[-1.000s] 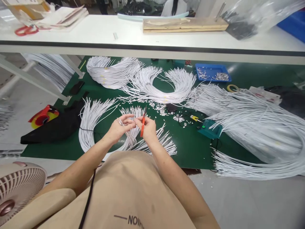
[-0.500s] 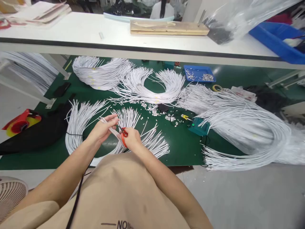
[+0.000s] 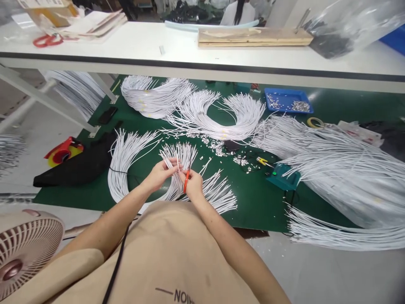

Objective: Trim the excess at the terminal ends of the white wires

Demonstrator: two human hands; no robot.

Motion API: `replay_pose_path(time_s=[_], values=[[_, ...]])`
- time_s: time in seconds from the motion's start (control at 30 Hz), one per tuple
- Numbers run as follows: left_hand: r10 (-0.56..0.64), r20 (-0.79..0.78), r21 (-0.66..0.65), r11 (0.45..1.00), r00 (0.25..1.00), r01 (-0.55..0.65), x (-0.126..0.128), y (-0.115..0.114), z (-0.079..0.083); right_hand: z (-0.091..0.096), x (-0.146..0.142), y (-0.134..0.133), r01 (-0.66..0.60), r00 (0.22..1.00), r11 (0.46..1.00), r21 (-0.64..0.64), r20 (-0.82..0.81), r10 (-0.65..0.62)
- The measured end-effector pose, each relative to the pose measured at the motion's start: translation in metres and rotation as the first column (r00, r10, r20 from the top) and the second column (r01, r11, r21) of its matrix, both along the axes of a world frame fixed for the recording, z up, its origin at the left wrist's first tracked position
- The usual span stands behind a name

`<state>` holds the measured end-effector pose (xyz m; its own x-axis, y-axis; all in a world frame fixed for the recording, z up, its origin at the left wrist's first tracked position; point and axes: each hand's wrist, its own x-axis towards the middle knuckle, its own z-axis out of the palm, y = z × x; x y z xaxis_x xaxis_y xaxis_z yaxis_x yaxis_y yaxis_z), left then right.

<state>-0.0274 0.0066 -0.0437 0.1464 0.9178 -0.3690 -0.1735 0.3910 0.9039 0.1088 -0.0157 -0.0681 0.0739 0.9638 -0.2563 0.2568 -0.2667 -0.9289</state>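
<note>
In the head view, my left hand (image 3: 160, 175) is closed on white wires at the near side of an upstanding bundle of cut wire ends (image 3: 189, 153). My right hand (image 3: 195, 185) grips a pair of scissors (image 3: 186, 182) by the orange-red handles. Its fingertips meet those of my left hand at a single wire. The scissor blades are mostly hidden by my fingers. A looped wire bundle (image 3: 115, 177) curves round at the left, tied with a dark strip. More loose wire ends (image 3: 221, 192) fan out to the right of my right hand.
Coiled wire bundles (image 3: 218, 128) lie behind, with small scraps (image 3: 218, 147) scattered before them. A blue tray (image 3: 287, 101) holds small metal pieces. A teal device (image 3: 284, 175) sits at right, a tape dispenser (image 3: 65, 152) at left. A white shelf (image 3: 142, 46) spans above; a fan (image 3: 28, 249) stands lower left.
The view has swung left, so the scene sits further right. My hands have come together at the upright bundle, and the wires my left hand held out to the left now lie against it.
</note>
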Motion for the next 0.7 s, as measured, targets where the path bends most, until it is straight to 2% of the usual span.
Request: replay_pose_path(time_s=[0.1,0.2,0.3,0.43,0.5,0.6,0.7], values=[[0.126,0.011,-0.002,0.992,0.992,-0.126,0.0,0.002,0.002,0.003,0.0,-0.002,0.012,0.999,1.0,0.018,-0.034,-0.011],[0.17,0.017,0.014,0.985,0.985,-0.17,0.002,0.006,0.007,0.004,-0.002,-0.004,-0.005,0.999,1.0,0.025,-0.047,0.006],[0.154,-0.032,0.023,0.988,0.988,-0.153,0.004,0.008,0.012,0.003,-0.003,-0.005,-0.02,0.997,1.0,0.001,-0.074,0.02],[0.077,-0.078,0.053,0.996,0.994,-0.073,0.005,0.005,0.018,0.01,0.004,0.007,0.109,0.959,0.994,0.003,-0.264,-0.104],[0.042,-0.092,0.085,0.996,0.995,-0.034,0.006,0.003,0.02,0.018,0.009,0.017,0.139,0.925,0.99,0.016,-0.359,-0.124],[0.003,-0.07,0.104,0.995,0.998,0.004,0.009,0.0,0.023,0.033,0.015,0.031,0.08,0.897,0.997,0.021,-0.438,-0.062],[-0.03,-0.055,0.09,0.995,0.998,0.035,0.011,-0.001,0.026,0.043,0.02,0.038,-0.084,0.904,0.996,0.043,-0.418,0.094]])
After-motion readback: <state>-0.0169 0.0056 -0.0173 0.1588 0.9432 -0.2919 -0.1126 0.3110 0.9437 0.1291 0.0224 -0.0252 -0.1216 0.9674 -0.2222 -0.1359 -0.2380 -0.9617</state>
